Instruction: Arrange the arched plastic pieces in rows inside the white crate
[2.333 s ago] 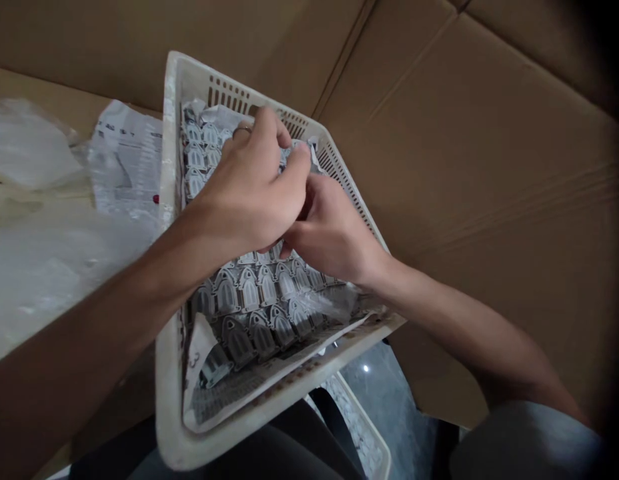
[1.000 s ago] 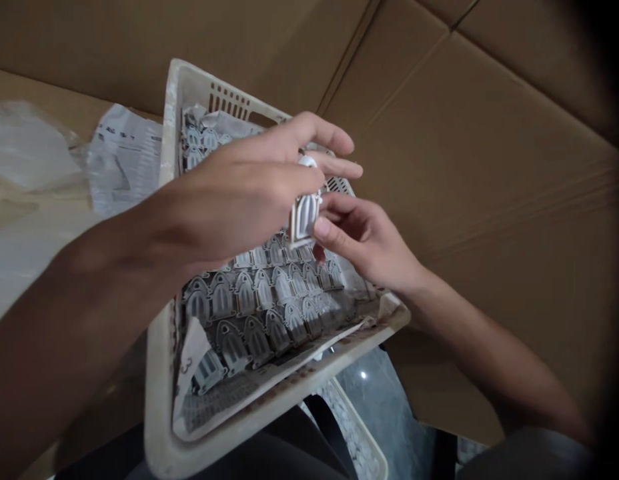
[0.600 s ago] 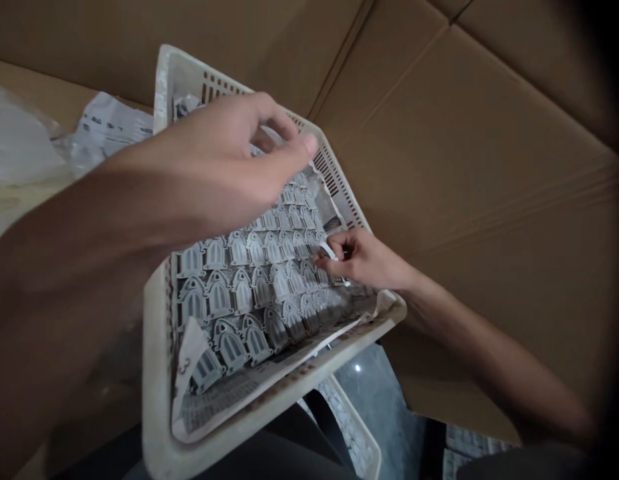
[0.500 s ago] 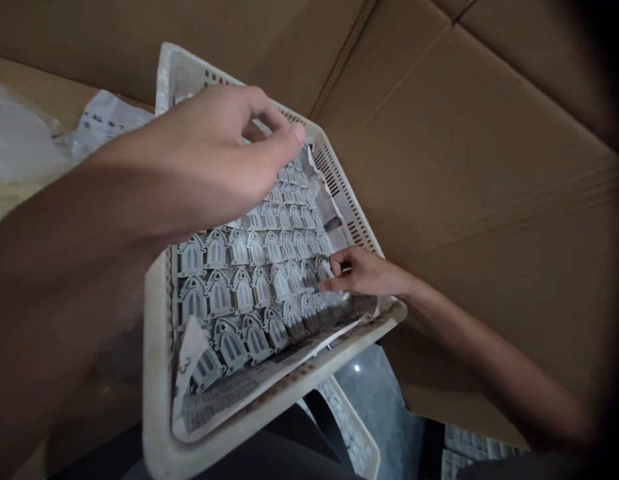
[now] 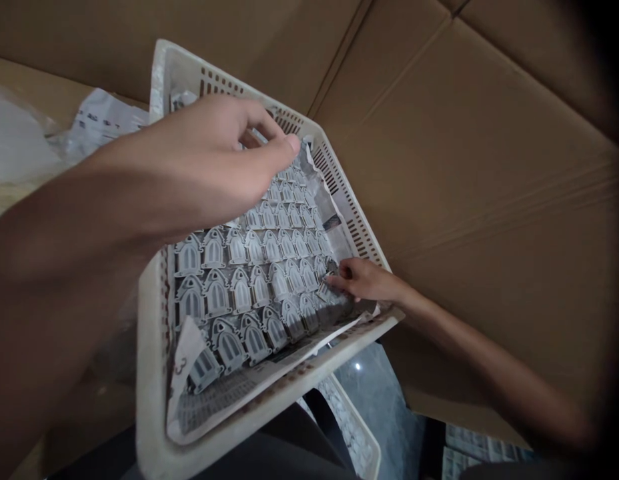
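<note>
Rows of small grey arch-shaped metal pieces point(image 5: 217, 291), with slots like windows, lie overlapping in a tilted white plastic basket point(image 5: 152, 373) lined with newspaper point(image 5: 239, 397). Above the far half of the basket is my left hand point(image 5: 234, 150), its thumb and fingers brought together in a pinch; what lies between them is hidden. My right hand point(image 5: 364, 279) reaches in over the right side. Its thumb and fingertips pinch a tilted arch-shaped metal piece point(image 5: 325, 288) at the right end of the near rows, partly covered by the fingers.
Tall cardboard walls point(image 5: 489, 173) stand behind and to the right. Clear plastic and printed wrapping point(image 5: 104, 120) lie at the left. Below the basket is a second white container point(image 5: 372, 453), with more stacked pieces point(image 5: 482, 445) at the lower right.
My right hand has shifted slightly down and right, and the piece at its fingertips is now tilted lower. My left hand has barely moved, drifting slightly left with the basket in view.
</note>
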A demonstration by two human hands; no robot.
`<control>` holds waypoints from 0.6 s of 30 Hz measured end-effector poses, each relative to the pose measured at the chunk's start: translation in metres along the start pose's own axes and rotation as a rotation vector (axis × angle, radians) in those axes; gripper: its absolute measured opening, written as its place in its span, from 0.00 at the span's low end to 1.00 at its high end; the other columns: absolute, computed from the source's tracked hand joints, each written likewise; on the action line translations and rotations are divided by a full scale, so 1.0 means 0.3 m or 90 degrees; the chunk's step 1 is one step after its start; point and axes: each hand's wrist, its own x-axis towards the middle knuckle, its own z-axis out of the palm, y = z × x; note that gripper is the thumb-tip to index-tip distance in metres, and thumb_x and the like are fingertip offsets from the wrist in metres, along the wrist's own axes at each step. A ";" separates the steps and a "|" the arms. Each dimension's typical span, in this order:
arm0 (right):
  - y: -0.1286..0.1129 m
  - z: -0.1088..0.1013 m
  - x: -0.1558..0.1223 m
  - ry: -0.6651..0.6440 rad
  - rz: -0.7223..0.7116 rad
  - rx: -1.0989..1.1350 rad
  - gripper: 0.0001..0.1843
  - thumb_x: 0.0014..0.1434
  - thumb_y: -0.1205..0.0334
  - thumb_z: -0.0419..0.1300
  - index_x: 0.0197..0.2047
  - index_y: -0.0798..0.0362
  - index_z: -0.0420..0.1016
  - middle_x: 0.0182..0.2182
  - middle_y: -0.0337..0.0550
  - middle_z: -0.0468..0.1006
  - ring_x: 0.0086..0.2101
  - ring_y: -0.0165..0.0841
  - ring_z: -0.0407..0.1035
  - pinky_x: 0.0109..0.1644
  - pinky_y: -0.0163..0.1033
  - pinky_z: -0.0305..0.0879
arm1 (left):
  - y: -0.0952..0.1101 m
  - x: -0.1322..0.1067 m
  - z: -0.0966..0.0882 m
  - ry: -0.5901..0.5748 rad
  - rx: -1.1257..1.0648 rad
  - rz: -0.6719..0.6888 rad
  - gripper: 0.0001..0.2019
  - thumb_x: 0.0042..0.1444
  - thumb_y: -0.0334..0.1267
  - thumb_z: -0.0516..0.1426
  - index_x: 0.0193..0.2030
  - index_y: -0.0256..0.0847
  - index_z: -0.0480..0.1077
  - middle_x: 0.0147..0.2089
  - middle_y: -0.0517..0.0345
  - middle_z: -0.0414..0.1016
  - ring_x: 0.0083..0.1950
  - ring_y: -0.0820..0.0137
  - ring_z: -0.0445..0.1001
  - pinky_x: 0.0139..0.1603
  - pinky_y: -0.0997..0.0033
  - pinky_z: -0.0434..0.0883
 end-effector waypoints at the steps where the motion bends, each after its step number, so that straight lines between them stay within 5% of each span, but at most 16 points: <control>1: -0.002 0.005 0.005 0.022 0.016 -0.043 0.23 0.68 0.40 0.62 0.30 0.50 0.67 0.20 0.41 0.75 0.20 0.33 0.71 0.25 0.38 0.59 | -0.001 -0.001 0.000 0.002 0.029 0.006 0.17 0.64 0.63 0.56 0.47 0.61 0.80 0.34 0.68 0.80 0.37 0.61 0.80 0.33 0.60 0.66; 5: -0.016 0.037 0.028 0.062 0.062 -0.114 0.27 0.65 0.34 0.63 0.29 0.50 0.69 0.21 0.44 0.77 0.23 0.35 0.72 0.27 0.40 0.58 | -0.018 0.005 0.007 0.001 0.062 0.019 0.19 0.64 0.65 0.54 0.50 0.62 0.79 0.37 0.68 0.81 0.34 0.62 0.80 0.29 0.62 0.66; 12: -0.010 0.076 0.043 0.109 0.063 -0.075 0.20 0.60 0.48 0.69 0.26 0.49 0.68 0.22 0.43 0.75 0.26 0.35 0.71 0.29 0.39 0.59 | -0.040 0.014 0.010 -0.008 0.022 0.070 0.22 0.64 0.63 0.55 0.54 0.57 0.80 0.44 0.62 0.83 0.40 0.59 0.81 0.31 0.65 0.68; 18: 0.000 0.055 -0.006 -0.014 0.001 0.032 0.19 0.54 0.50 0.73 0.35 0.50 0.70 0.24 0.37 0.75 0.25 0.32 0.70 0.26 0.36 0.59 | -0.010 0.001 0.005 0.003 0.051 0.020 0.21 0.64 0.65 0.55 0.53 0.60 0.79 0.37 0.64 0.81 0.37 0.59 0.82 0.30 0.66 0.64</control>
